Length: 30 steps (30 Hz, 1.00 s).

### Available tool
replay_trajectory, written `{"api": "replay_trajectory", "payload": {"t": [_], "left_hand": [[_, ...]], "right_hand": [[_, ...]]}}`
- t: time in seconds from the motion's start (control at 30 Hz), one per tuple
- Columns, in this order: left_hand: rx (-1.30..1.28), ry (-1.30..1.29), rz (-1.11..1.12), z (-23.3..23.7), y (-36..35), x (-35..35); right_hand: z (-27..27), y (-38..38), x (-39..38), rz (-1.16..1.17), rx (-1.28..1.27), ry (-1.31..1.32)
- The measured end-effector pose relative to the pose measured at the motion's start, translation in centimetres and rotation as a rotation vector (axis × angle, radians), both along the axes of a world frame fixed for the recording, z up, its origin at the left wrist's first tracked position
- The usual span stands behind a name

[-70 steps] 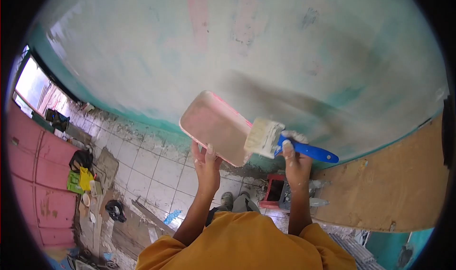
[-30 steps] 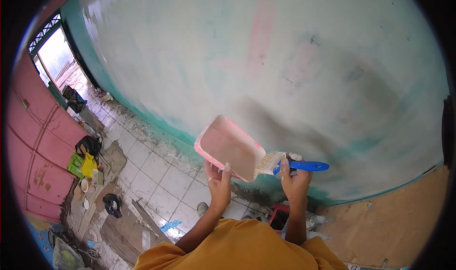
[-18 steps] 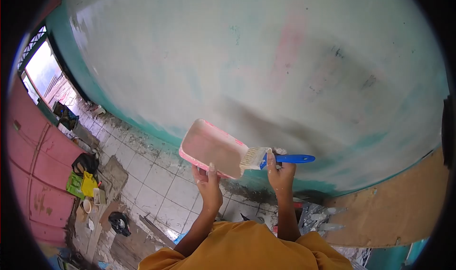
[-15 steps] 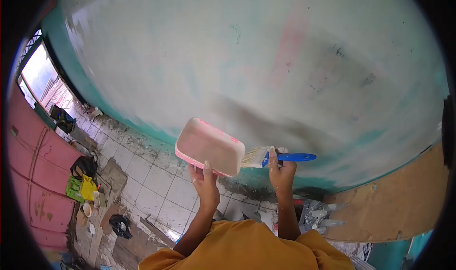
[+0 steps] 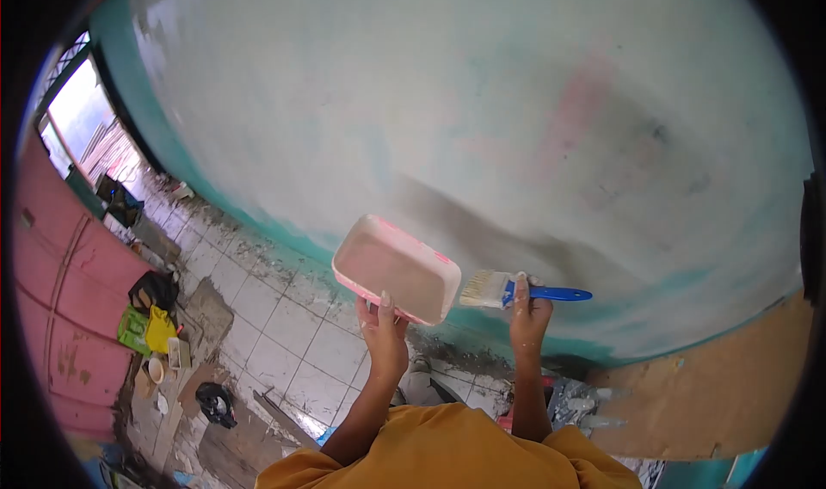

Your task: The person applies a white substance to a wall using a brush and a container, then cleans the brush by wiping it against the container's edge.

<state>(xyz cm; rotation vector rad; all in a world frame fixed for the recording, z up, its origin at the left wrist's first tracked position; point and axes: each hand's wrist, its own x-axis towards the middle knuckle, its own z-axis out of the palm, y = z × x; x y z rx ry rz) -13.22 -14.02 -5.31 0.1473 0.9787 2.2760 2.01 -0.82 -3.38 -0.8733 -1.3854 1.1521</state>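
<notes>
My left hand (image 5: 385,330) holds a pink and white rectangular tub (image 5: 397,270) from below, its thumb over the near rim. Light-coloured liquid or paste lies inside the tub, which is tilted a little. To the right, my right hand (image 5: 528,313) grips a wide paintbrush (image 5: 486,289) where the blue handle meets the ferrule. The pale bristles point left toward the tub, with a small gap between them. Behind both stands a wall (image 5: 344,102) with a whitish, streaky coat over green and pink patches.
A brown board (image 5: 705,369) leans at the lower right beside a paint-smeared item (image 5: 585,403). White floor tiles (image 5: 288,338) run along the wall base. At left are a pink panel (image 5: 64,282), a yellow bag (image 5: 160,329), a black bag (image 5: 216,405) and an open doorway (image 5: 90,128).
The brush has come away from the tub's right edge, leaving a gap. Both hands sit slightly further right, and the camera view has shifted.
</notes>
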Motion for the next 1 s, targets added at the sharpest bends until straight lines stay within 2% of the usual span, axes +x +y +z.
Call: {"api": "replay_trajectory", "payload": {"t": [0.07, 0.13, 0.23, 0.37, 0.47, 0.53, 0.57, 0.6, 0.7, 0.8, 0.93, 1.0], "left_hand": [[-0.024, 0.029, -0.001, -0.2, 0.3, -1.1], [-0.035, 0.035, 0.021, 0.2, 1.0, -2.2], [-0.055, 0.045, 0.03, 0.9, 2.2, -3.3], [-0.127, 0.1, 0.023, 0.6, 2.4, -4.4], [-0.128, 0.075, 0.048, 1.0, 2.5, -5.5], [-0.081, 0.063, 0.078, 0.6, 2.7, -6.7], [-0.049, 0.044, 0.098, 0.5, 2.7, -7.6], [-0.04, 0.046, 0.095, 0.6, 3.1, -8.5], [-0.063, 0.04, 0.057, 0.4, 2.5, -11.4], [-0.068, 0.054, 0.011, 0.8, 1.7, -15.5], [-0.048, 0.065, -0.005, 0.9, 0.2, -21.7], [-0.047, 0.109, 0.002, 1.3, -0.1, -24.8]], "right_hand": [[-0.5, 1.1, -1.1, 0.029, -0.051, 0.004], [-0.2, 2.3, -2.5, 0.061, -0.19, 0.18], [0.4, 3.9, -4.3, 0.129, -0.322, 0.305], [0.9, 5.2, -7.1, 0.191, -0.321, 0.418], [4.0, 6.4, -9.1, 0.264, -0.182, 0.336], [7.1, 7.2, -10.3, 0.324, 0.029, 0.126], [8.6, 7.7, -11.4, 0.289, 0.195, 0.088], [10.2, 8.7, -12.4, 0.285, 0.206, 0.089], [15.2, 9.8, -15.6, 0.206, 0.565, -0.135], [20.9, 9.9, -20.8, 0.124, 0.878, -0.248], [28.1, 9.3, -29.4, -0.034, 1.483, -0.388], [31.4, 9.4, -33.5, -0.051, 1.589, -0.439]]}}
